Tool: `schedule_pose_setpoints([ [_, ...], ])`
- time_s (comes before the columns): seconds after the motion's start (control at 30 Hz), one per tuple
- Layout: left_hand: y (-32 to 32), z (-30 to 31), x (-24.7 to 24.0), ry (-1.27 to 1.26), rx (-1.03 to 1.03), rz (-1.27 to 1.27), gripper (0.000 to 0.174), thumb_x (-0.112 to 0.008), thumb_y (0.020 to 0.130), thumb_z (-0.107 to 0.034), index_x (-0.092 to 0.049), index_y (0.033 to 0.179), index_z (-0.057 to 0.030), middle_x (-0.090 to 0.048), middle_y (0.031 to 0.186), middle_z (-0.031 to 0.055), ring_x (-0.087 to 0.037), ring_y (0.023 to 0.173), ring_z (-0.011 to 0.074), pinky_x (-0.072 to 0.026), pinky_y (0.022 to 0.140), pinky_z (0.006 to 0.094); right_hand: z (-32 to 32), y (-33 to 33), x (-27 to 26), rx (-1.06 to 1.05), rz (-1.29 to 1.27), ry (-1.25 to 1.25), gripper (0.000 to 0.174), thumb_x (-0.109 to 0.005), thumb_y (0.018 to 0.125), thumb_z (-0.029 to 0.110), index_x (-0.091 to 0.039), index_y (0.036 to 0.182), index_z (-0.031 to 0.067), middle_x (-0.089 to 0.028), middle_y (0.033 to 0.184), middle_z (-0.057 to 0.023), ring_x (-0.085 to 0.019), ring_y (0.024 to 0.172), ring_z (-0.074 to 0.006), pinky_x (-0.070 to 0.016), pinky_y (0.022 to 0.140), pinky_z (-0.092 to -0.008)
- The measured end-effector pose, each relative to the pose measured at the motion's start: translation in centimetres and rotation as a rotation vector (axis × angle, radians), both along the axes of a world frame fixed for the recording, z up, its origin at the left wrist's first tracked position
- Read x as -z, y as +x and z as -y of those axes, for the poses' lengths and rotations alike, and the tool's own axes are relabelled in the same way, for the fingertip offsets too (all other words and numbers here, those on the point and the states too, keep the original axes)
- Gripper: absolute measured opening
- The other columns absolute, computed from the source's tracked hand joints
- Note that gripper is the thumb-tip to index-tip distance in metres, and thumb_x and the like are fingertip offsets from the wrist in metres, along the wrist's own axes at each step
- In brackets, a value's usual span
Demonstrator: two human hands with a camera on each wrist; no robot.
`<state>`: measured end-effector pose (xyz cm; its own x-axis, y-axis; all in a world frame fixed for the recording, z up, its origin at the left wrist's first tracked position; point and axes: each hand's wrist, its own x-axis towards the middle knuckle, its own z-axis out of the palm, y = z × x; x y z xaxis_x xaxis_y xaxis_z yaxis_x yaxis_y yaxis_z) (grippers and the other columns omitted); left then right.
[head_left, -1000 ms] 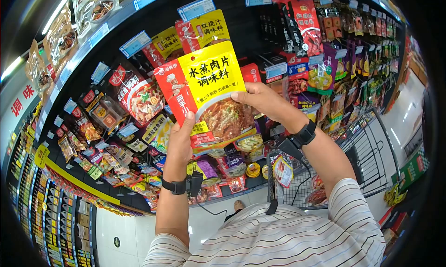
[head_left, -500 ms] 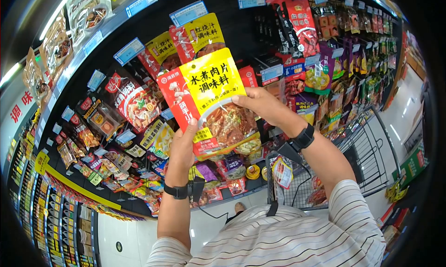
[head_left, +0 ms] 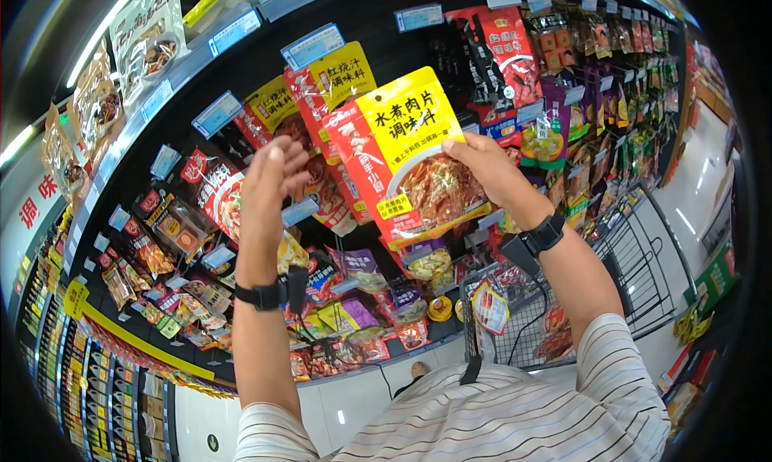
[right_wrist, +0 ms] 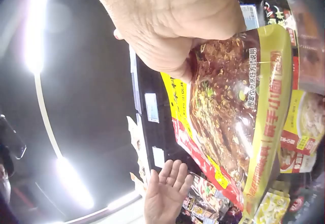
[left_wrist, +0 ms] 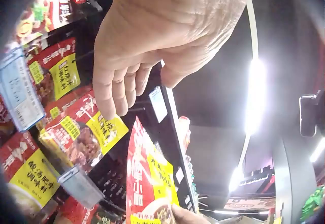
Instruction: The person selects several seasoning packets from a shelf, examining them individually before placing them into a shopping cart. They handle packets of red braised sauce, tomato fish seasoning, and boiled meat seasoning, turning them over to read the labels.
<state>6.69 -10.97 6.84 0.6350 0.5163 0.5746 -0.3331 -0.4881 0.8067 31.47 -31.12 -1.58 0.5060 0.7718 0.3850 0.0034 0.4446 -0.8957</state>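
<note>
A red and yellow seasoning pouch (head_left: 410, 156) with a picture of sliced meat is held up before the shelf, tilted slightly. My right hand (head_left: 503, 172) pinches its right edge, thumb on the front; in the right wrist view the pouch (right_wrist: 223, 107) fills much of the picture under that hand (right_wrist: 177, 25). Off to the left of the pouch, touching nothing, is my left hand (head_left: 273, 172), its fingers spread and loosely bent. The left wrist view shows this hand (left_wrist: 152, 46) with hanging red and yellow pouches (left_wrist: 81, 132) behind it.
Blue and white price tags (head_left: 314, 47) stick out above rows of hanging packets (head_left: 225, 193). A wire shopping cart (head_left: 643, 261) with some packets stands at the right, below the shelf. More stocked shelving (head_left: 96, 381) runs along the far left.
My left hand has let go of the pouch and moved away to the left. The pouch has moved right in my right hand, uncovering hanging packets behind.
</note>
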Motion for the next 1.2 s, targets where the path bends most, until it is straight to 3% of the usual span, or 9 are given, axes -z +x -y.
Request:
schedule_pose_setpoints([
  [0.13, 3.2, -2.0, -3.9, 0.054, 0.005, -0.008, 0.057, -0.05, 0.102, -0.037, -0.045, 0.137, 0.0071, -0.054, 0.133, 0.0216, -0.057, 0.12, 0.0276, -0.0495, 0.096, 0.0372, 0.4, 1.0, -0.1, 0.034, -0.036, 0.04, 0.032, -0.054, 0.1, 0.018, -0.059, 0.123, -0.0048, -0.069, 0.114, -0.0088, -0.065, 0.096, -0.0102, -0.0509, 0.086, -0.0267],
  [0.37, 5.9, -5.7, -6.2, 0.073, 0.005, -0.075, 0.057, -0.048, 0.102, -0.039, -0.045, 0.137, 0.0061, -0.052, 0.137, 0.0229, -0.055, 0.125, 0.0296, -0.0483, 0.097, 0.0381, 2.0, 1.4, 0.6, 0.109, -0.06, 0.023, 0.032, -0.055, 0.1, 0.018, -0.059, 0.122, -0.0046, -0.069, 0.114, -0.0086, -0.065, 0.096, -0.0109, -0.0509, 0.086, -0.0266],
  [0.67, 2.5, -11.1, -5.3, 0.096, -0.161, -0.193, 0.054, -0.052, 0.1, -0.039, -0.049, 0.137, 0.0012, -0.057, 0.133, 0.0165, -0.056, 0.123, 0.025, -0.0487, 0.095, 0.0359, 1.8, 1.2, -0.9, 0.03, -0.034, 0.0, 0.032, -0.056, 0.1, 0.017, -0.059, 0.123, -0.0045, -0.069, 0.112, -0.0086, -0.066, 0.096, -0.0106, -0.0511, 0.086, -0.0264],
  [0.77, 1.3, -9.6, -4.0, 0.091, -0.169, -0.246, 0.057, -0.052, 0.1, -0.037, -0.045, 0.138, 0.0045, -0.055, 0.135, 0.0186, -0.057, 0.122, 0.0272, -0.0484, 0.095, 0.0364, -0.1, 0.5, -1.5, -0.029, -0.005, -0.006, 0.032, -0.055, 0.1, 0.017, -0.059, 0.123, -0.0049, -0.069, 0.112, -0.009, -0.066, 0.096, -0.0107, -0.0513, 0.086, -0.0266],
  [1.2, -3.1, -11.7, -3.8, 0.006, -0.207, -0.16, 0.053, -0.053, 0.101, -0.035, -0.046, 0.139, 0.0016, -0.055, 0.134, 0.0192, -0.057, 0.121, 0.0253, -0.0503, 0.097, 0.0369, -5.5, -1.2, -0.6, -0.124, -0.018, -0.035, 0.032, -0.055, 0.1, 0.017, -0.059, 0.122, -0.0061, -0.069, 0.112, -0.0094, -0.065, 0.097, -0.0102, -0.0504, 0.086, -0.0263],
])
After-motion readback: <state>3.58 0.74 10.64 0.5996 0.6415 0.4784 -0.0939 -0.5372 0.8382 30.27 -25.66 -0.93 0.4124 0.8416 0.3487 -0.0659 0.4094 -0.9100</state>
